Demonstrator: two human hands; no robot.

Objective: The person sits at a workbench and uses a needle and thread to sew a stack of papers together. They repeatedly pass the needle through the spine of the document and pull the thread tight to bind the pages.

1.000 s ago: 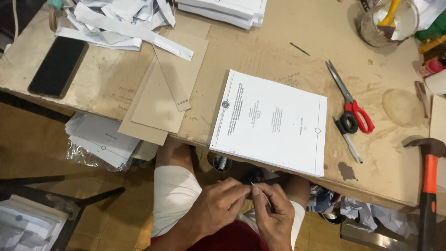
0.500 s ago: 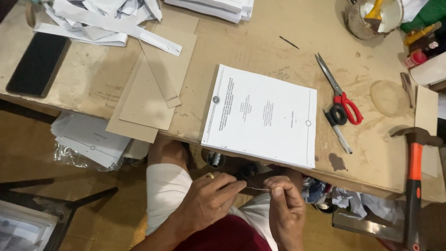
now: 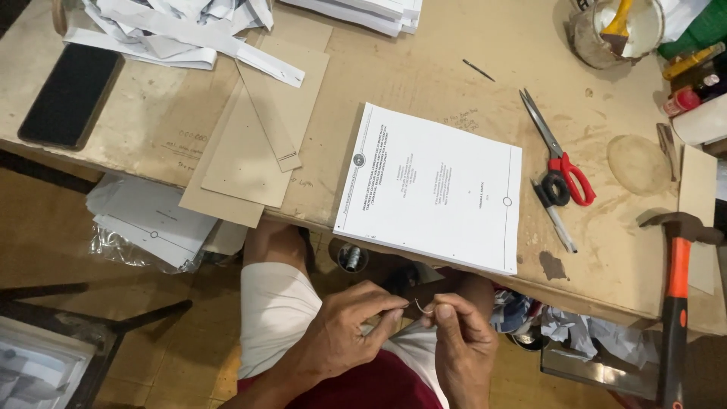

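Hands [image 3: 356, 333], two, one needle [image 3: 421, 307]

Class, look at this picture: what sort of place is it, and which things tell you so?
Probably a small bookbinding or paper-craft workshop: a stack of printed pages lies on a worn workbench beside cardboard sheets, red-handled scissors and a hammer.

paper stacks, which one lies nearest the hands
The white printed stack at the table's front edge, beside the scissors. The others lie at the far edge and under the table.
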